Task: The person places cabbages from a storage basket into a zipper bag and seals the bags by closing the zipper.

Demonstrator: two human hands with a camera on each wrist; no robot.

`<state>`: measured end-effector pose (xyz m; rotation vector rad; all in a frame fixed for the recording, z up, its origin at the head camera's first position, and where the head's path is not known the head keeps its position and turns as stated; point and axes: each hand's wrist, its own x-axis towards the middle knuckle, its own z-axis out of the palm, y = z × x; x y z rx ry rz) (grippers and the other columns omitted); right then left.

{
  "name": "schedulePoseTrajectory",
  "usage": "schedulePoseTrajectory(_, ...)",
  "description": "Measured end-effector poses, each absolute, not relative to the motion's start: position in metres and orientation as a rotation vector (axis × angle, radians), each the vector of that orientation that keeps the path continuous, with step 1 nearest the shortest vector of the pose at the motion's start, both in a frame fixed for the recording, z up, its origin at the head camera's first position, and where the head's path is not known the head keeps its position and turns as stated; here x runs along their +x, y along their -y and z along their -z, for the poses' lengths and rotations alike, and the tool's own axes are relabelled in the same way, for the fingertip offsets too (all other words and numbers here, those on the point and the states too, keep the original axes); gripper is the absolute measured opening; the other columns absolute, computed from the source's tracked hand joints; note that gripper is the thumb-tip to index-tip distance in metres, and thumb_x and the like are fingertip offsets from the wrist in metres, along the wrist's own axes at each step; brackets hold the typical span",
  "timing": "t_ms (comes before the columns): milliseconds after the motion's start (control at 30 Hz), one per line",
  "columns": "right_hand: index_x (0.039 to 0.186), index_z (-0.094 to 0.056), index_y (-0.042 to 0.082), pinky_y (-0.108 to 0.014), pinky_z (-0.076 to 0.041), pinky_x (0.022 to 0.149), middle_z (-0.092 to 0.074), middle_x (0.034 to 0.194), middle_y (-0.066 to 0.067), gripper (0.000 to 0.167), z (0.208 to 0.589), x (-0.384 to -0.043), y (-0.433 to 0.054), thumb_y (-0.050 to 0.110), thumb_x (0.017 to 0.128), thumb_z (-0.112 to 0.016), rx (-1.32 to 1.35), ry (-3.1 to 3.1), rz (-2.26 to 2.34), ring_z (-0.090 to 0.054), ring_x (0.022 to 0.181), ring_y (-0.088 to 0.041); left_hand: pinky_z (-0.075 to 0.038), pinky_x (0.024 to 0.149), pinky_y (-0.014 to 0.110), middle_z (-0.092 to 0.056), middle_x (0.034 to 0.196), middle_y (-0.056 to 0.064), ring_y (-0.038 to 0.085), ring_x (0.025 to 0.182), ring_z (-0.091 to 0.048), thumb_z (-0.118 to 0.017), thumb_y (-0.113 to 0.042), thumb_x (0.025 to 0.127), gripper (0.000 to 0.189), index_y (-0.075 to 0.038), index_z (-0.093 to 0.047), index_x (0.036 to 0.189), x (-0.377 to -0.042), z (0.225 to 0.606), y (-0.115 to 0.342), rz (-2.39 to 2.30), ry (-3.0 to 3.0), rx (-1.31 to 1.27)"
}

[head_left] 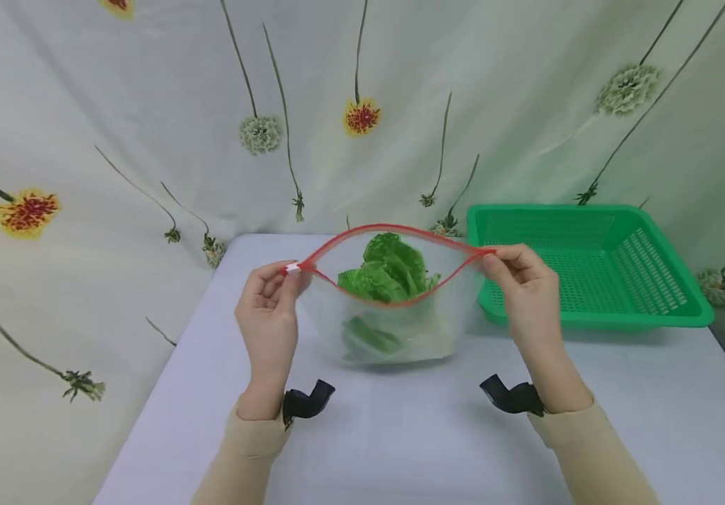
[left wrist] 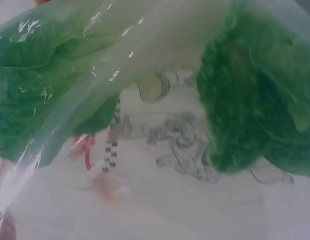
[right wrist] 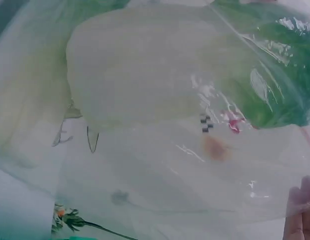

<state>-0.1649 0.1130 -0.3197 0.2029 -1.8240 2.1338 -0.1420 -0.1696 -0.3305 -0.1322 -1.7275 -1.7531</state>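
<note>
A clear zip bag with a red seal along its mouth hangs between my hands just above the table, its mouth spread in a wide oval. Green lettuce leaves lie inside, also seen through the film in the left wrist view as lettuce. My left hand pinches the left corner of the mouth, beside a white slider. At the opposite corner, my right hand grips the red edge between thumb and fingers. Printed drawings on the bag show in the right wrist view.
A green plastic basket stands at the back right of the white table, close to my right hand. Behind the table hangs a pale cloth printed with flowers. Black wrist cameras sit on both wrists.
</note>
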Motion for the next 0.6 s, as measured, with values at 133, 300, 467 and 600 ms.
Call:
schedulePoseTrajectory(133, 0.089, -0.068, 0.007, -0.020, -0.056, 0.084, -0.072, 0.093, 0.005, 0.009, 0.312, -0.164, -0.116, 0.002, 0.094, -0.063, 0.193, 1.714, -2.162, -0.067, 0.087, -0.009, -0.060, 0.082, 0.028, -0.073, 0.089, -0.002, 0.009, 0.081, -0.073, -0.064, 0.003, 0.091, 0.016, 0.010, -0.063, 0.105, -0.143, 0.324, 0.173, 1.779, 1.676, -0.134)
schedulePoseTrajectory(300, 0.089, -0.067, 0.006, -0.020, -0.056, 0.085, -0.072, 0.091, 0.006, 0.006, 0.309, -0.161, -0.118, 0.004, 0.094, -0.064, 0.198, 1.709, -2.180, -0.067, 0.089, -0.008, -0.060, 0.082, 0.029, -0.073, 0.089, -0.002, 0.009, 0.081, -0.073, -0.064, 0.003, 0.091, 0.016, 0.009, -0.063, 0.106, -0.139, 0.325, 0.175, 1.820, 1.683, -0.127)
schedulePoseTrajectory(467, 0.091, -0.066, 0.003, -0.018, -0.056, 0.082, -0.072, 0.090, 0.009, 0.008, 0.321, -0.163, -0.117, 0.010, 0.093, -0.067, 0.161, 1.784, -2.185, -0.067, 0.087, -0.005, -0.059, 0.083, 0.028, -0.072, 0.092, -0.006, 0.007, 0.084, -0.073, -0.062, 0.005, 0.092, 0.018, 0.010, -0.061, 0.110, -0.136, 0.334, 0.176, 1.826, 1.800, -0.115)
schedulePoseTrajectory(600, 0.091, -0.064, 0.003, -0.017, -0.056, 0.081, -0.070, 0.087, 0.011, 0.006, 0.331, -0.164, -0.114, 0.008, 0.096, -0.063, 0.109, 1.878, -2.157, -0.067, 0.083, -0.003, -0.059, 0.084, 0.027, -0.071, 0.092, -0.008, 0.007, 0.085, -0.073, -0.060, 0.006, 0.093, 0.021, 0.012, -0.060, 0.113, -0.136, 0.344, 0.176, 1.834, 1.862, -0.061)
